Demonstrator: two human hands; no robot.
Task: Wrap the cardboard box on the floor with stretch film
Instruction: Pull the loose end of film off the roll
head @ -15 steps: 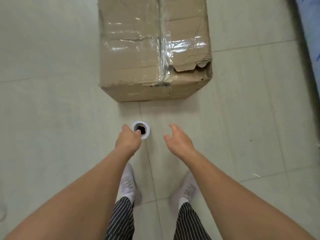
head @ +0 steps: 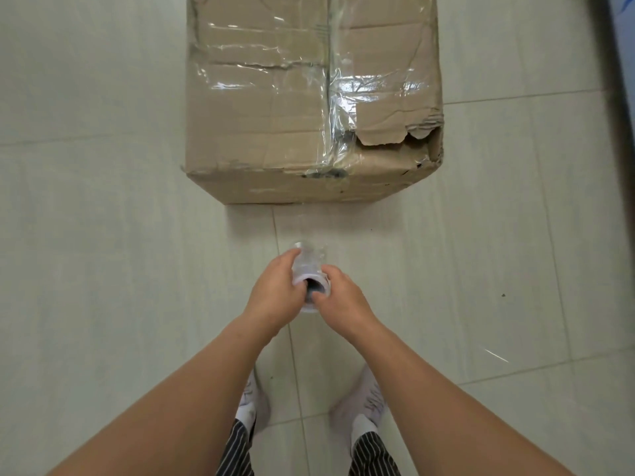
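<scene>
A large brown cardboard box point(head: 275, 125) lies on the tiled floor ahead of me, with shiny clear film over its top and a torn flap at its near right corner. Between the box and my feet I hold a small roll of stretch film point(head: 309, 266), its dark core opening facing me. My left hand point(head: 275, 297) grips the roll from the left, its thumb at the core. My right hand point(head: 343, 300) grips it from the right, fingers curled at the core's rim. The roll's far end is blurred.
Pale floor tiles point(head: 103, 235) spread out on both sides of the box. My feet in white socks point(head: 364, 407) stand just behind my hands. A dark strip and a blue surface point(head: 627, 46) run along the far right edge.
My right hand has moved in from the right and taken hold of the roll beside the left hand. The roll has tipped from standing on end and come closer to me.
</scene>
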